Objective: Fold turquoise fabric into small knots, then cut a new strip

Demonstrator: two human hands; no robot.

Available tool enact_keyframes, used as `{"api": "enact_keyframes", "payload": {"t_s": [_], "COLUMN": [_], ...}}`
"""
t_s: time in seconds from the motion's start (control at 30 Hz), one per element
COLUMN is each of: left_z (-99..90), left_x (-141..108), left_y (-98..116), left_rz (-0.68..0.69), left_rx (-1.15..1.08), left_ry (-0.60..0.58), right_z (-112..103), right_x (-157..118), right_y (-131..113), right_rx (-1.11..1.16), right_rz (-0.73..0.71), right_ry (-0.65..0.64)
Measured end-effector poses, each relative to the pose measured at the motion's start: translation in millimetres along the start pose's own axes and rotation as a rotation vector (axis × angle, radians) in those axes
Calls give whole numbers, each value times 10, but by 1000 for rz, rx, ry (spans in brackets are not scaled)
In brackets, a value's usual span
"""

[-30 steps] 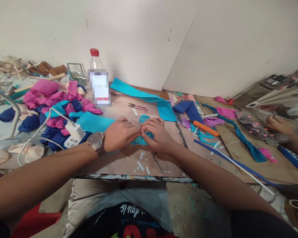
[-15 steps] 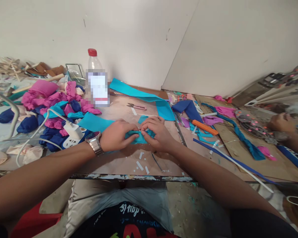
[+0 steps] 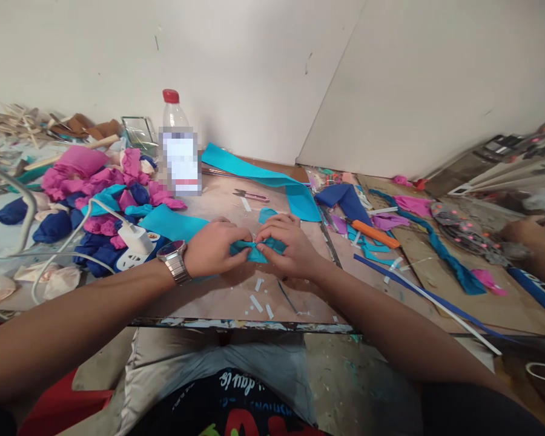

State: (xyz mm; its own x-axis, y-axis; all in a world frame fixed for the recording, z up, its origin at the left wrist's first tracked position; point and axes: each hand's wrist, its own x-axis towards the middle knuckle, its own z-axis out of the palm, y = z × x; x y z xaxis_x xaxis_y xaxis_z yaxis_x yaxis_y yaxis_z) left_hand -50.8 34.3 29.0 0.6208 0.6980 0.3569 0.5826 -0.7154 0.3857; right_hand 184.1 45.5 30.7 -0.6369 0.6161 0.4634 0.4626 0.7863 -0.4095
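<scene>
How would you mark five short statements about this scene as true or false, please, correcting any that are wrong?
1. The left hand and right hand both hold turquoise cloth. True.
2. The watch is on the right arm. False: it is on the left.
3. The bottle has a red cap. True.
4. The snips are in the right hand. False: they lie on the table.
5. An orange handle lies right of both hands. True.

The black shirt bears white "day" — and, less clearly, blue "FASHIONS".
</scene>
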Motion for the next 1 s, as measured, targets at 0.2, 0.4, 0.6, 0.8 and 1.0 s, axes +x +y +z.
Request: {"api": "enact_keyframes", "payload": {"t_s": [0.2,0.4,0.6,0.8,1.0], "left_z": [31,0,-49,-53,-28], "left_x": [-4,-10,5,21,-10], "left_y": [-21,0,-17,-51,20], "left_rz": [13,8,-136,-248,-46], "left_rx": [34,-37,-3,59,-21], "left_ry": [-13,-16,23,98,101], "right_z": [20,4,-47,-34,26], "right_x": [4,6,33,39,12], "right_y": [-21,17,99,159,181], "right_rx": [17,24,60,53,96], "right_rz": [11,-11,-15,24,66], "right_ry": [-2,-10,-24,28,46]}}
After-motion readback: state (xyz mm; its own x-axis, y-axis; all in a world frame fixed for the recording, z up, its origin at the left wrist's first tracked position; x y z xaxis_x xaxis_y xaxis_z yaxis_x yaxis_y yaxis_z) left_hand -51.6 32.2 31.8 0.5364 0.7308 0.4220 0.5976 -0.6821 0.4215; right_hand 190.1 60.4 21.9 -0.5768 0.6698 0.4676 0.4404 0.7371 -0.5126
